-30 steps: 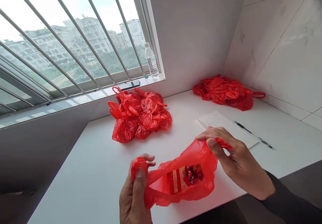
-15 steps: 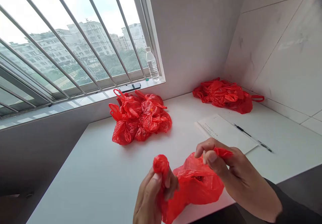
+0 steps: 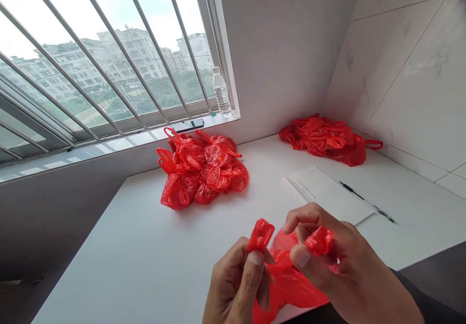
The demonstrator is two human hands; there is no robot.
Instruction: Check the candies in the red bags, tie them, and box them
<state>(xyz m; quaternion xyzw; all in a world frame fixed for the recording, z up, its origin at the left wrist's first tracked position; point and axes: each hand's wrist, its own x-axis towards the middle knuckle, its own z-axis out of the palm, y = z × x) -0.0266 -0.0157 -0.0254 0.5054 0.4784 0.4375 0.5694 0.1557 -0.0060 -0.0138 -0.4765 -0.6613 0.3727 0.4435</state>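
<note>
Tabletop (image 3: 145,246): white, reaching back to the grey wall (image 3: 284,47); hours below are read from the held bag (image 3: 296,285), twelve being toward that wall.
Barred window (image 3: 136,4): between ten and eleven o'clock, slanting metal bars with pale buildings and greenery behind them.
Knotted red bags (image 3: 204,169): at eleven o'clock, a rounded cluster packed together below the windowsill (image 3: 109,149), loop handles poking up on its ten o'clock side.
Loose red bags (image 3: 324,137): between twelve and one o'clock, a crumpled heap by the back corner, one loop stretching out on its three o'clock side.
Right hand (image 3: 349,261): near three o'clock; its grip is half closed, thumb and forefinger tips apart, with a crumpled twist of the held bag caught in the curled fingers.
Left hand (image 3: 236,283): at nine o'clock; its grip is closed firmly, thumb pressed against the bent forefinger, a gathered end of the held bag standing up above the thumb.
Held bag: red thin plastic, at the clock's centre, between both hands over the tabletop's near edge; fingers cover much of it, so I cannot properly tell what is inside.
White notebook (image 3: 335,195): at one o'clock, lying flat, small marks along one edge.
Water bottle (image 3: 222,96): at eleven o'clock, upright on the windowsill.
Phone (image 3: 189,126): also at eleven, flat on the windowsill.
Pen (image 3: 358,196): between one and two o'clock, clear and black, just beside the white notebook.
</note>
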